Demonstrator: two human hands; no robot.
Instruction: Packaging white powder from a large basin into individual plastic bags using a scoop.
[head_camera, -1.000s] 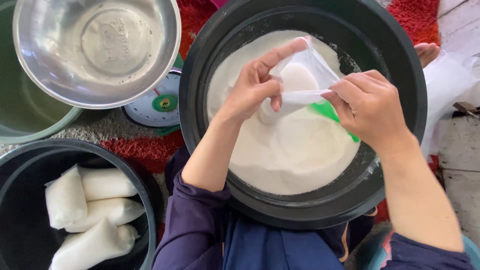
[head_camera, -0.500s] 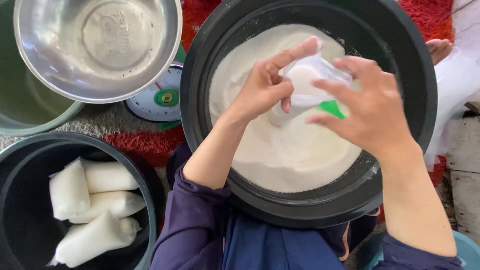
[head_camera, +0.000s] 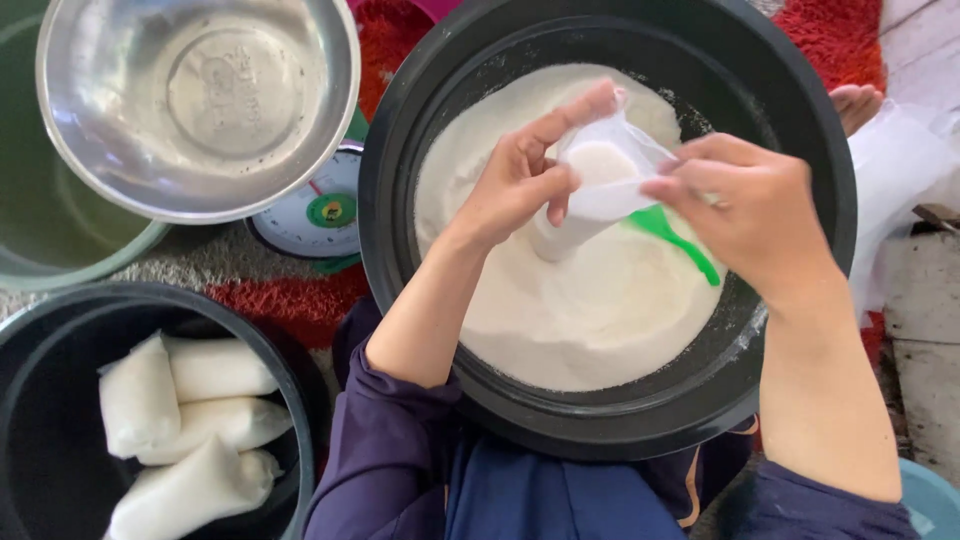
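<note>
A big black tub (head_camera: 420, 150) holds a heap of white powder (head_camera: 590, 320). Over it both my hands hold a clear plastic bag (head_camera: 590, 195) partly filled with the powder. My left hand (head_camera: 520, 175) pinches the bag's mouth on the left side. My right hand (head_camera: 745, 210) grips the mouth on the right side. A green scoop (head_camera: 675, 240) lies in the powder under my right hand, mostly hidden.
A steel bowl (head_camera: 200, 100) sits on a round scale (head_camera: 315, 215) at the upper left. A black tub (head_camera: 290, 380) at the lower left holds several filled white bags (head_camera: 185, 410). Another person's hand (head_camera: 855, 100) and white plastic are at the right edge. A red rug lies beneath.
The bag has been lowered and tilted, its mouth drawn together between my hands. My right hand has turned over the bag's mouth.
</note>
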